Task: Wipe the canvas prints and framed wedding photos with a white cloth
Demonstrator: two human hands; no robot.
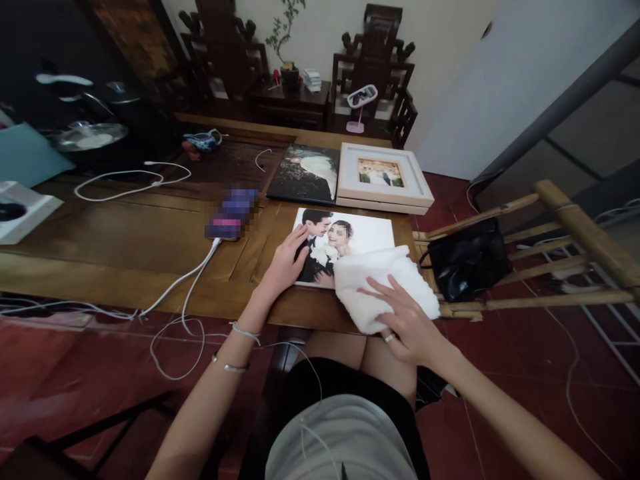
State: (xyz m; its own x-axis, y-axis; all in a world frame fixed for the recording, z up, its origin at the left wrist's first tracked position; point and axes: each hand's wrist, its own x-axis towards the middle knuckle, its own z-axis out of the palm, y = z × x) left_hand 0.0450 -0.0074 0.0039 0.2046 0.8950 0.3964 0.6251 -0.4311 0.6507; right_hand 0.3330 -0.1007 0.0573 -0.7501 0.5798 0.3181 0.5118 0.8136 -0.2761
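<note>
A wedding photo panel [370, 230] lies flat at the table's near edge, showing a couple and a white bouquet. On its left side rests my left hand [290, 260], fingers stretched out and touching the picture, holding nothing. My right hand [400, 317] grips a white cloth [385, 280], its fingers over the top and part of the grip hidden. The cloth covers the panel's lower right corner and hangs past the table edge. Just behind the panel are a dark photo panel [305, 175] with a white gown and a white-framed picture [415, 173] stacked on another flat piece.
A phone [233, 213], blurred, lies left of the panel with a white cable [193, 270] running off the wooden table [125, 233]. Farther back are a blue-and-white cup [203, 140] and a pink stand mirror [361, 100]. A black bag [470, 260] sits on a bamboo chair [565, 207] at right.
</note>
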